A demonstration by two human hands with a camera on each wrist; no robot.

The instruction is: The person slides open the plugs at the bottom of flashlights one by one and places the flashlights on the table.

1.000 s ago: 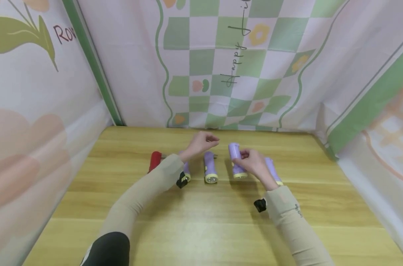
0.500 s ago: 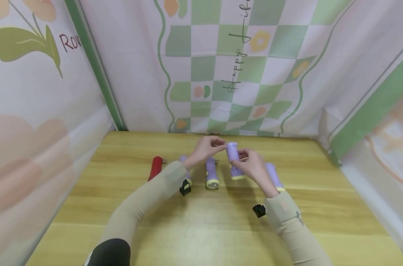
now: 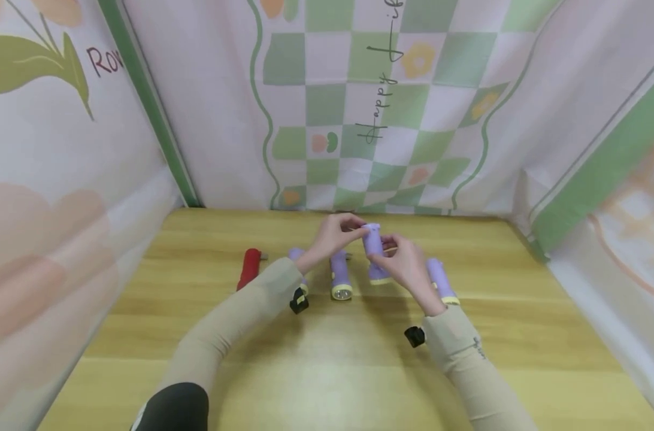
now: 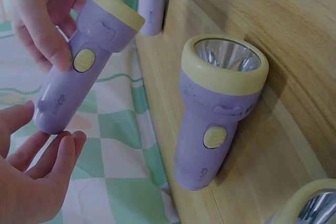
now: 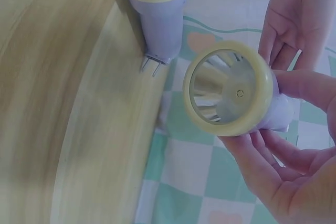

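My right hand (image 3: 408, 266) grips a purple flashlight (image 3: 372, 240) with a pale yellow head rim, raised above the table and tilted. At its tail end, the thumb and fingertips of my left hand (image 3: 329, 238) pinch the rounded end. The left wrist view shows a yellow switch on the held flashlight (image 4: 79, 72), beside a right-hand finger. Its clear lens and reflector (image 5: 226, 93) face the right wrist camera. Below my left hand, another purple flashlight (image 3: 340, 269) lies on the table, and one more (image 3: 297, 255) is partly hidden by my left wrist.
A red flashlight (image 3: 249, 266) lies at the left of the row, with a metal plug at its end. To the right, beside my right wrist, lies another purple flashlight (image 3: 439, 278). Patterned cloth (image 3: 327, 108) hangs along the back edge of the wooden table (image 3: 327, 365).
My left hand has moved right and taken the tail end of the held flashlight. My right hand has brought that flashlight slightly left and raised its tail.
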